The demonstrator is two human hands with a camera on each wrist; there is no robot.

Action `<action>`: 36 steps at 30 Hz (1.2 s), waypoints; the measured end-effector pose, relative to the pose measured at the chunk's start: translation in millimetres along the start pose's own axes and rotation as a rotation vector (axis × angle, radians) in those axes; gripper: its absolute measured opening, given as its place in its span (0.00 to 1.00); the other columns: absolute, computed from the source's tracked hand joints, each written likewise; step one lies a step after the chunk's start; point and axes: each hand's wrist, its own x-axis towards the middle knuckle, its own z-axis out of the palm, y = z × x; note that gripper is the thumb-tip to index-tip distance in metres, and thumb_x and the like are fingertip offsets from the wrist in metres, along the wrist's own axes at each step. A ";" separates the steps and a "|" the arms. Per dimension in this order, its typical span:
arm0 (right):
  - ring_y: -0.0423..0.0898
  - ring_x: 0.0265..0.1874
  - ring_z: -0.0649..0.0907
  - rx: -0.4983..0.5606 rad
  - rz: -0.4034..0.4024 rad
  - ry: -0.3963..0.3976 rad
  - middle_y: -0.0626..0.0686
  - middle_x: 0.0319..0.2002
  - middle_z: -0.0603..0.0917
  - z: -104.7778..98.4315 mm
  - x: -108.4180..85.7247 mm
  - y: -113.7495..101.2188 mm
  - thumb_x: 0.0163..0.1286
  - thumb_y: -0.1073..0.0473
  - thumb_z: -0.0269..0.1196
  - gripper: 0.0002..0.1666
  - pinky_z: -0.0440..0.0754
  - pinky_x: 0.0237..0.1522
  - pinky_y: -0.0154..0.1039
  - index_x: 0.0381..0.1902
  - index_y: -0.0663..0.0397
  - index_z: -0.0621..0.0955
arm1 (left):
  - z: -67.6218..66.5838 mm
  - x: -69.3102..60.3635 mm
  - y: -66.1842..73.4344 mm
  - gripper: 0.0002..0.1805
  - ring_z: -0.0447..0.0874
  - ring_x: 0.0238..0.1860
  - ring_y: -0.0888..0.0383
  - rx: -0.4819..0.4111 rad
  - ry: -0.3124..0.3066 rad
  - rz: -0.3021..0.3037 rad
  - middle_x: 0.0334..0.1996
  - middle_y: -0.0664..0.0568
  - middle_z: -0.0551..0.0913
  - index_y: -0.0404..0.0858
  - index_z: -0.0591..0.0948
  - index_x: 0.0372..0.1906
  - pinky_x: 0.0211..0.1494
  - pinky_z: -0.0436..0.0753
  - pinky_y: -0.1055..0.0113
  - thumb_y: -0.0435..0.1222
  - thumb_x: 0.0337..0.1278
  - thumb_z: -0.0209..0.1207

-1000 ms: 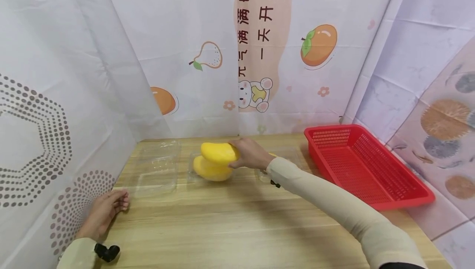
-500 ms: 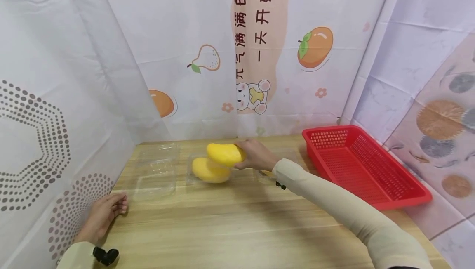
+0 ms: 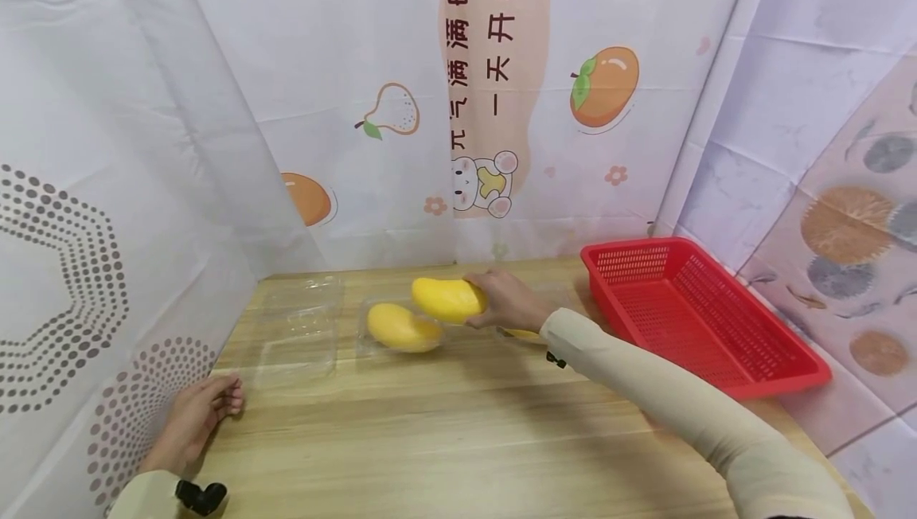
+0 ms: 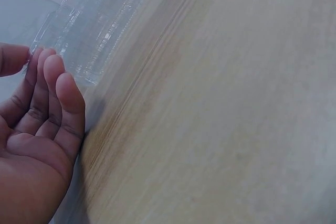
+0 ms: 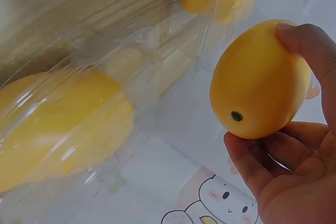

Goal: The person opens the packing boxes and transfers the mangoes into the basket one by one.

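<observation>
My right hand (image 3: 510, 302) grips a smooth yellow mango (image 3: 448, 300) between thumb and fingers, held above the back of the table. A dark green stem spot marks the mango's end in the right wrist view. To its left, another mango (image 3: 403, 328) lies in a clear plastic box (image 3: 364, 340). Behind my right wrist, a third box with a yellow mango (image 5: 68, 124) is mostly hidden in the head view. My left hand (image 3: 202, 415) lies at the table's left edge, fingers loosely bent and holding nothing, near a clear plastic box (image 3: 297, 336).
A red perforated basket (image 3: 680, 328) stands at the right side of the wooden table (image 3: 430, 439). Printed curtains (image 3: 322, 65) enclose the table at the back and both sides.
My right hand has carried its mango to the right, away from above the mango in the middle box. The left hand stays in place while the head view shifts slightly.
</observation>
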 end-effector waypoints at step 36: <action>0.48 0.39 0.79 0.097 0.195 0.036 0.47 0.42 0.84 -17.0 -32.7 45.5 0.56 0.46 0.79 0.43 0.79 0.46 0.44 0.66 0.56 0.79 | -5.7 3.5 -0.6 0.14 0.82 0.33 0.60 0.026 -0.050 -0.003 0.33 0.53 0.84 0.31 0.82 0.41 0.38 0.85 0.66 0.38 0.80 0.53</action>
